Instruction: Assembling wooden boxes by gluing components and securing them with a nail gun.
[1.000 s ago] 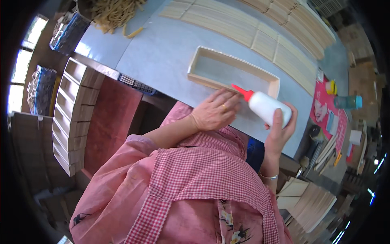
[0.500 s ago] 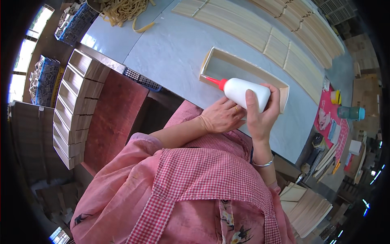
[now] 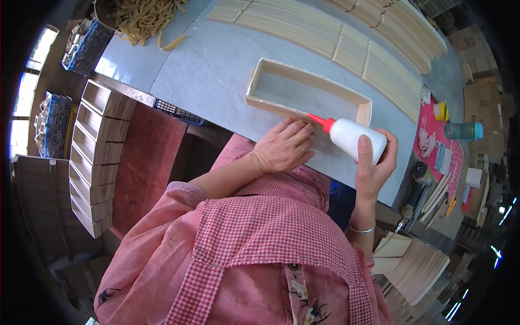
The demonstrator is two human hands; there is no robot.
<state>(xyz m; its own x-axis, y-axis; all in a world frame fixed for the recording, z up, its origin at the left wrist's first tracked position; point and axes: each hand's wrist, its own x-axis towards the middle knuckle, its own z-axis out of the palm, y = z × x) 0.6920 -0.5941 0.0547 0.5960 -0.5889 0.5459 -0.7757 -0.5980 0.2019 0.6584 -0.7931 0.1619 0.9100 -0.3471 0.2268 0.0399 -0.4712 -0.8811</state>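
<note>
My right hand (image 3: 377,158) is closed around a white squeeze bottle (image 3: 355,140) with a red pointed nozzle, tilted with the nozzle toward the left. The nozzle tip is at the near long side of a rectangular frame (image 3: 311,79) of thin pale wood, on the table; I cannot tell whether it touches. My left hand (image 3: 285,145), with a ring on one finger, lies palm down at the table's near edge. Its fingers are loosely bent, the tips close to the frame's near side, and nothing shows in them.
Flat pale wooden strips (image 3: 303,33) lie behind the frame, with more stacked slats (image 3: 398,27) beyond. A heap of tan bands (image 3: 145,20) is at the far left. Left of me, several joined wooden frames (image 3: 95,157) stand by a red board (image 3: 149,168). A teal jar (image 3: 463,131) is at the right.
The bottle has moved right along the frame's near side, its nozzle leaving the left end. The left hand has shifted slightly, staying near the frame. The whole view has shifted a little.
</note>
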